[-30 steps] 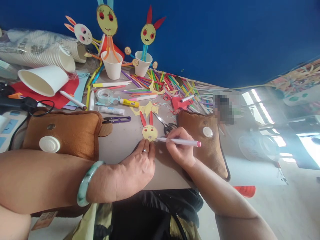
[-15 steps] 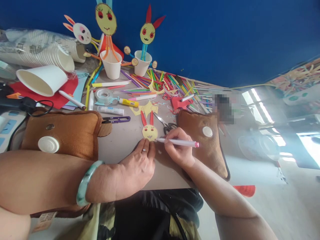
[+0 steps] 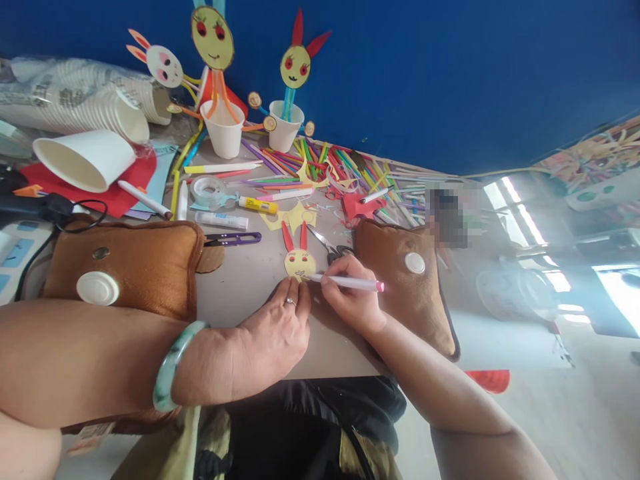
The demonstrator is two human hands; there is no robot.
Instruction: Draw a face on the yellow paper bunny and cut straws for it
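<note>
W/ table (image 3: pixel 235 283) L of bunny (image 3: pixel 297 266) & scissors (image 3: pixel 331 251) R, L hand (image 3: pixel 270 340) lies flat on its btm edge, R hand (image 3: pixel 354 298) grips pen (image 3: pixel 359 284), now nearer mouth (image 3: pixel 300 273).

Blue wall (image 3: pixel 425 80), gray tabletop (image 3: pixel 240 283), pale floor (image 3: pixel 560 427)

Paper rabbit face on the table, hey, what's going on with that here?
A person's left hand rests its fingertips on the lower edge of a small yellow rabbit face with red ears. The right hand holds a pink-ended pen, its tip at or very near the drawn mouth. Scissors lie just beside the face, and two yellow-faced figures stand in white cups farther back.
</note>
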